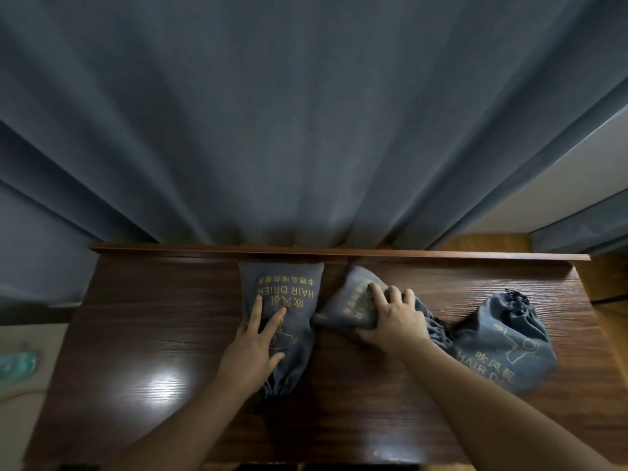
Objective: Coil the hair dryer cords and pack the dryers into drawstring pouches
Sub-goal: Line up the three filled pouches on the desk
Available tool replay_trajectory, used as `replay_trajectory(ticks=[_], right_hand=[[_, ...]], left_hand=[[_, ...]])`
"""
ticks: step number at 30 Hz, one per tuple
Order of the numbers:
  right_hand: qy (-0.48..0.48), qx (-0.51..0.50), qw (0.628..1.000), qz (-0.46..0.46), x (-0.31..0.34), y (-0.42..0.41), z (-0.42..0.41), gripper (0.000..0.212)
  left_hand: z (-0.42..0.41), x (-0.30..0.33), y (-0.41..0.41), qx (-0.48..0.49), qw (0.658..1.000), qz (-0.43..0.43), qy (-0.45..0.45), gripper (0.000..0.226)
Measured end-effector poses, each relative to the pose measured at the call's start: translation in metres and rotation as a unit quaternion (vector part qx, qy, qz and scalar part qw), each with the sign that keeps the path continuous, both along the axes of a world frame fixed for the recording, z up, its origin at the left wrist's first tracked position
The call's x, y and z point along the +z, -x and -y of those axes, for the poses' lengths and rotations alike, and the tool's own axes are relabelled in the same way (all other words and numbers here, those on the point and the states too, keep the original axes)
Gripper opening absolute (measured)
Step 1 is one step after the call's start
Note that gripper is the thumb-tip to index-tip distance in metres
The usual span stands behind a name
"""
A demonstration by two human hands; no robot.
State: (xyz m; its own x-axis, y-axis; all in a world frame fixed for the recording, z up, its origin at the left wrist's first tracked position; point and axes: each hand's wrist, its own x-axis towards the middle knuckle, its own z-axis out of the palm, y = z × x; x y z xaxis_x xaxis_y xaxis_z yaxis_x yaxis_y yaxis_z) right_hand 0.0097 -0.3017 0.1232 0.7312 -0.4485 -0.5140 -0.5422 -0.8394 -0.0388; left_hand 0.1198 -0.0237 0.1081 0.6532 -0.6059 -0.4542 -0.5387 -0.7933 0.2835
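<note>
Resting flat on the middle pouch (282, 311), the left hand (258, 345) has its fingers (256, 311) straight and spread. The right hand (390, 317) grips a second pouch (353, 300) just to the right — fingers curled over it. A third pouch (503, 345) lies far right on the worktop (153, 317), before a grey curtain (289, 113).

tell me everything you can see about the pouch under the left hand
The left pouch is dark grey cloth printed in yellow with "HAIR DRIER", Chinese characters and a dryer outline. It lies flat on the wooden table, bottom edge by the far rail, gathered drawstring neck toward the person. The left hand rests on it with straight fingers. Its right edge meets the middle pouch.
</note>
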Motion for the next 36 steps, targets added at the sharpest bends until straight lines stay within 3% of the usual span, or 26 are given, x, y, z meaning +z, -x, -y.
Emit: replay_trajectory(ticks=[4, 7, 9, 14, 22, 24, 27, 30, 32, 36], right_hand=[[0.000, -0.137, 0.990, -0.034, -0.007, -0.013, -0.018, 0.114], [-0.097, -0.198, 0.974, -0.043, 0.013, -0.021, -0.027, 0.106], [-0.132, -0.151, 0.978, -0.050, 0.019, -0.018, -0.033, 0.093], [-0.158, -0.073, 0.985, 0.008, 0.003, 0.006, -0.065, 0.111], [-0.208, 0.018, 0.976, 0.065, -0.007, -0.008, -0.040, 0.092], [-0.132, 0.026, 0.988, 0.079, -0.004, 0.004, -0.017, 0.083], [0.041, -0.199, 0.978, 0.052, 0.007, 0.033, 0.028, 0.087], [0.034, -0.442, 0.896, -0.032, 0.011, 0.065, 0.063, 0.103], [-0.009, -0.491, 0.868, -0.073, 0.004, 0.079, 0.069, 0.105], [-0.004, -0.418, 0.904, -0.089, -0.013, 0.078, 0.057, 0.079]], left_hand=[[-0.001, 0.001, 0.001, 0.006, 1.000, -0.005, 0.002, 0.089], [-0.003, 0.000, 0.001, 0.004, 1.000, -0.013, 0.003, 0.091], [-0.005, -0.002, 0.000, 0.002, 1.000, -0.020, 0.007, 0.092], [-0.011, -0.008, 0.000, 0.006, 0.999, -0.032, 0.024, 0.089], [-0.008, -0.018, -0.005, 0.005, 0.999, -0.034, 0.038, 0.088], [-0.007, -0.018, -0.005, 0.005, 0.999, -0.034, 0.039, 0.088], [-0.004, -0.016, -0.003, 0.010, 0.999, -0.033, 0.034, 0.088], [-0.001, -0.012, 0.000, 0.014, 0.999, -0.028, 0.031, 0.086], [0.000, -0.011, 0.000, 0.019, 0.999, -0.033, 0.030, 0.086], [0.002, -0.009, 0.000, 0.025, 0.999, -0.038, 0.023, 0.086]])
